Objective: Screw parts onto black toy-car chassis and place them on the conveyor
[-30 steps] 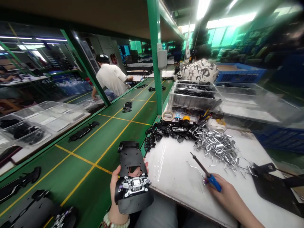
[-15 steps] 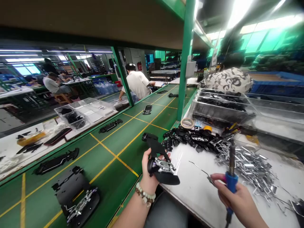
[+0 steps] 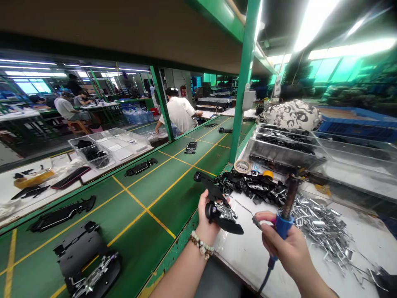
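My left hand (image 3: pixel 208 216) grips a black plastic chassis plate (image 3: pixel 223 221), seen nearly edge-on, with a silver metal assembly on it. My right hand (image 3: pixel 287 248) holds a blue-handled soldering iron (image 3: pixel 284 225) with its tip pointing up and its cord hanging down. A thin bent wire (image 3: pixel 246 212) runs from my right fingertips toward the plate, and I cannot tell whether it touches. Below the plate lies a heap of black parts (image 3: pixel 249 186) on a white bench top (image 3: pixel 245 265). A pile of silver metal clips (image 3: pixel 322 227) lies right of my right hand.
A green conveyor belt (image 3: pixel 149 194) with yellow lines carries several black plates, including one (image 3: pixel 87 256) at lower left. Clear plastic trays (image 3: pixel 285 145), a tape roll (image 3: pixel 242 166) and a green post (image 3: pixel 241 91) stand ahead. Co-workers (image 3: pixel 180 115) work beyond.
The view has swung left since the oldest frame. My left hand has turned the plate edge-on, and my right hand has raised the iron upright, closer to the plate.
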